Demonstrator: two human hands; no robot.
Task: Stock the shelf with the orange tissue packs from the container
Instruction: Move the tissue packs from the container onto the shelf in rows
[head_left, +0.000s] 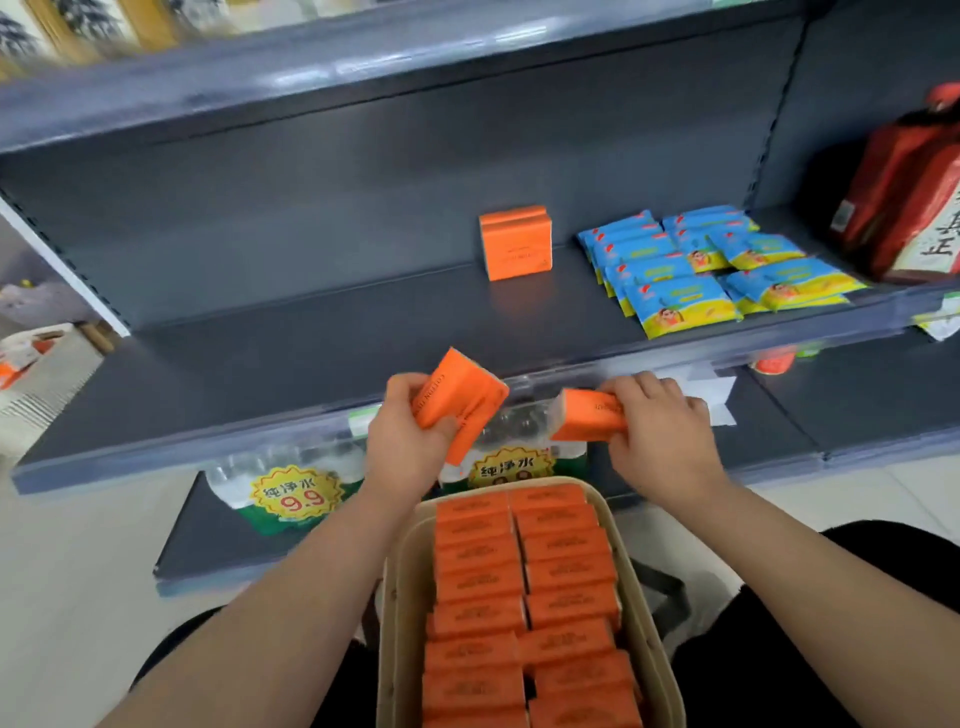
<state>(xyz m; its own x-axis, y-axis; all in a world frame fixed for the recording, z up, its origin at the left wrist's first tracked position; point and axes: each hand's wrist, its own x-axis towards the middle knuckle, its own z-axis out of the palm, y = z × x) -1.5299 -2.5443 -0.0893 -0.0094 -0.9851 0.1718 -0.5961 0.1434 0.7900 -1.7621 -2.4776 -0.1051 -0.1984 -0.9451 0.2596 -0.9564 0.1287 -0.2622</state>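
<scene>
A beige container (631, 545) at the bottom centre holds several orange tissue packs (478, 582) in two rows. My left hand (402, 441) grips an orange pack (460, 400), tilted, just above the container and in front of the shelf edge. My right hand (665, 431) grips another orange pack (587, 415) lying sideways. On the dark grey shelf (311, 358), two orange packs (515, 249) stand upright against each other near the back.
Blue and yellow packets (717, 270) lie piled on the shelf's right side. A red bag (909, 202) stands at the far right. Bottled-water packs with 9.9 labels (296, 493) sit on the lower shelf. The shelf's left half is bare.
</scene>
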